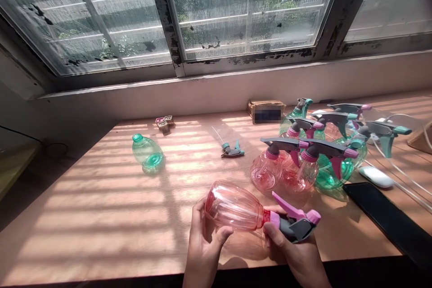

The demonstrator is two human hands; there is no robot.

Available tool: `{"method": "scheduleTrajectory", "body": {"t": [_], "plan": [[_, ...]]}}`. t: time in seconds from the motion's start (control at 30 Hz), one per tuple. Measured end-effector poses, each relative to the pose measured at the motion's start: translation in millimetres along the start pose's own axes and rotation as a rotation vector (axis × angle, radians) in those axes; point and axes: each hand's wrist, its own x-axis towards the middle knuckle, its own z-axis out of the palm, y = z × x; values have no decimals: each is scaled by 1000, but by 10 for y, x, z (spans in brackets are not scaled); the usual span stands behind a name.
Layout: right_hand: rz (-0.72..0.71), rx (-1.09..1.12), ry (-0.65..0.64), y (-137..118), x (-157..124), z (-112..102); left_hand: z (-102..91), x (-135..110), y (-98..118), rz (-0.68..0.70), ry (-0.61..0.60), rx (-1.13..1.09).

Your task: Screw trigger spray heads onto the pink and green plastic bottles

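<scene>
Near the table's front edge I hold a clear pink spray bottle on its side, its neck toward the right. My left hand grips the base end of the bottle. The fingers of my right hand close around the pink collar at the neck, below the grey and pink spray head. Whether the collar is fully screwed on, I cannot tell. Farther back lies a loose grey and teal spray head with its thin tube. A green bottle without a head lies tilted at the left.
Several pink and green spray bottles with heads stand clustered at the right. Beside them are a white mouse, a black phone-like slab and white cables. A small cardboard box and small blocks sit near the window wall.
</scene>
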Motion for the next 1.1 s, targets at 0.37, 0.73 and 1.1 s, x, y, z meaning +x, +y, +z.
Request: {"method": "scheduleTrajectory", "body": {"t": [0.37,0.73,1.1], "plan": [[26,122,26,-76,28,54,-65,41,-74,48,-59,214],[34,38,32,-58,15,64,-107,67,-39,-10,-123,152],[55,11,-10,-36,4,30,-151,48,-106,0,-114,148]]}}
